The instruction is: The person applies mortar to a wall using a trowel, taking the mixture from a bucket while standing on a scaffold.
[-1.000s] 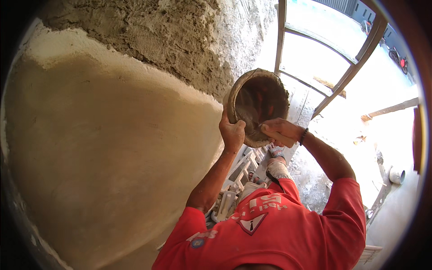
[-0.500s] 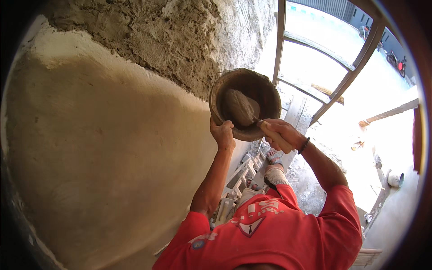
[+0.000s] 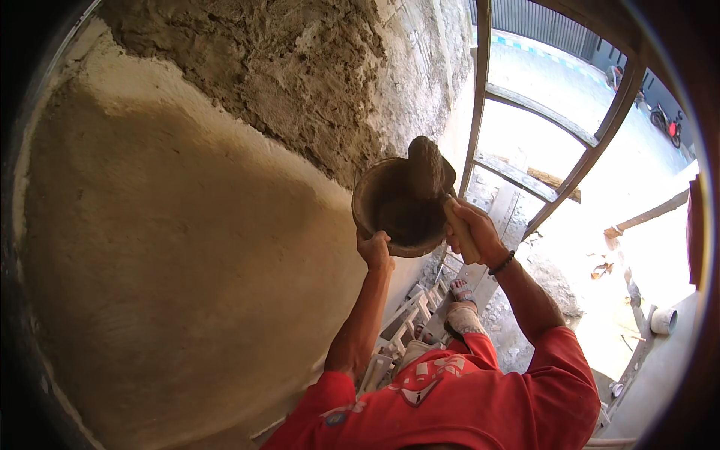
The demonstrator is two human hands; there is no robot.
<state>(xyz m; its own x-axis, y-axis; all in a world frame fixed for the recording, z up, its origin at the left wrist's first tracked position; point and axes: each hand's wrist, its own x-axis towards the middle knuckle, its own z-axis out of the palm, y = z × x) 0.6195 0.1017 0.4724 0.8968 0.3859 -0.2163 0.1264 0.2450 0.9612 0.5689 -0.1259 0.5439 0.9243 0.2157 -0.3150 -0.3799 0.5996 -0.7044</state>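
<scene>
My left hand (image 3: 375,251) grips the near left rim of a round, mortar-stained bucket (image 3: 366,202), its thumb over the edge. The bucket is tilted, so its dark inside shows. In my right hand (image 3: 478,234) is the pale handle of a trowel (image 3: 463,232). A lump of wet mortar (image 3: 426,166) covers the trowel's blade, which sits over the bucket's far right rim. Beyond the bucket, rough fresh mortar covers the upper part of the wall (image 3: 300,82), and smoother plaster (image 3: 165,225) lies below it on the left.
A wooden frame with crossbars (image 3: 540,112) stands at the right, bright ground behind it. Below me are a narrow plank (image 3: 491,240) and a wooden ladder-like piece (image 3: 409,319). A white pipe end (image 3: 663,321) juts out at the far right. A motorcycle (image 3: 666,124) stands in the distance.
The trowel has risen from inside the bucket to its far right rim, carrying mortar. The bucket has tilted and moved slightly nearer to me.
</scene>
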